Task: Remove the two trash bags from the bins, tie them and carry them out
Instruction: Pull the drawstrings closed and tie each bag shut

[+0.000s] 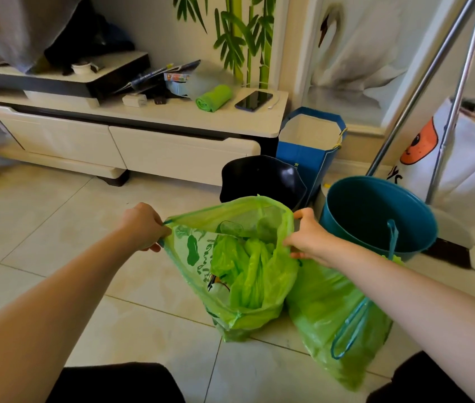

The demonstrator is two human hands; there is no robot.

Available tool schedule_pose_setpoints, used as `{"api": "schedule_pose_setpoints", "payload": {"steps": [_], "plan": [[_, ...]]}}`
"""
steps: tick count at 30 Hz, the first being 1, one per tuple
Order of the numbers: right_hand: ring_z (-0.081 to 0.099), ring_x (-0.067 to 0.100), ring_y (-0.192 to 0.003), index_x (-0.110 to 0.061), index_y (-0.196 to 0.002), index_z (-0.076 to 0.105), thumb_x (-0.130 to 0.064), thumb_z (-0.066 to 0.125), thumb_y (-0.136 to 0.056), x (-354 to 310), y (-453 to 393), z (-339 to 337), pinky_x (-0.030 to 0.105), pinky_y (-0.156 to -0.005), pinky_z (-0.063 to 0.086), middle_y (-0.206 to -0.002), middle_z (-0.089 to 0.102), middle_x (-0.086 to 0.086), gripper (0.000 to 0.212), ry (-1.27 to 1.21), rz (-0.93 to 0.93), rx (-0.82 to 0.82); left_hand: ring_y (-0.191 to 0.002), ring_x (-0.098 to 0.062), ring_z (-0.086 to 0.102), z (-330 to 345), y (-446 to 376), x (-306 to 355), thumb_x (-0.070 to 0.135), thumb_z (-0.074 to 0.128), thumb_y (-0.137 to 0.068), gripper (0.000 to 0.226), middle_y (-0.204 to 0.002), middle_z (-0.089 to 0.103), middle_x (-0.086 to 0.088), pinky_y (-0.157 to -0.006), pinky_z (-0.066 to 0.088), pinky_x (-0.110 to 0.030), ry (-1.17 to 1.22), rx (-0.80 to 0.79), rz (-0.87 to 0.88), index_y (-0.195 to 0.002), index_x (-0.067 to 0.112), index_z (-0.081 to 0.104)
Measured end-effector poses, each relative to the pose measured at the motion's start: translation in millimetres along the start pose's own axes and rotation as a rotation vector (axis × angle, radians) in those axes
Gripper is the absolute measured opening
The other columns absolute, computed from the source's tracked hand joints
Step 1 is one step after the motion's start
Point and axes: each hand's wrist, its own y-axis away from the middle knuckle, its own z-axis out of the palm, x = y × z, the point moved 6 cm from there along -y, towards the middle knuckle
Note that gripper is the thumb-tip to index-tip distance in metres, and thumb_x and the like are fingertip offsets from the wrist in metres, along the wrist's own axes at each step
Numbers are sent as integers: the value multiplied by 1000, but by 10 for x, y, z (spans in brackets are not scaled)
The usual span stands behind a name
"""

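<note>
Both green trash bags are out of their bins and sit on the tiled floor in the near middle. The right bag (335, 321) lies slumped with its blue drawstring pulled out, apparently cinched. The left bag (239, 274) gapes open, its rim pinched between the left hand (143, 228) and the right hand (307, 238), each closed on one side. Behind stand the empty black bin (262, 178) and teal bin (376, 213). Tying this bag and carrying both out remain.

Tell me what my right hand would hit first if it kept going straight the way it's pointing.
Probably the black bin: your right hand, gripping the open bag, points up-left toward it. Depth is unclear.
</note>
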Motion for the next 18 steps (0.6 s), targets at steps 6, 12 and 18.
{"api": "schedule_pose_setpoints", "payload": {"steps": [6, 12, 18], "plan": [[63, 37, -68, 6, -95, 65, -11, 63, -82, -141, 79, -251, 43, -65, 56, -80, 63, 27, 21, 106, -199, 118, -50, -15, 65, -80, 55, 77, 17, 68, -87, 22, -75, 74, -18, -51, 53, -25, 28, 36, 42, -82, -3, 70], [50, 20, -73, -5, -107, 57, -28, 41, -98, -207, 193, -343, 32, -68, 41, -79, 54, 4, 30, 337, -328, 114, -62, -20, 71, -105, 131, 127, 21, 66, -89, 25, -75, 75, -14, -53, 52, -25, 15, 28, 68, -81, -2, 69], [63, 23, -97, -17, -124, 41, -28, 69, -84, 33, 464, -355, 33, -75, 55, -117, 55, 0, 50, 303, -57, -186, -61, -20, 71, -100, 186, 152, 21, 64, -89, 23, -72, 75, -9, -48, 48, -22, -2, 7, 68, -81, 0, 68]]}}
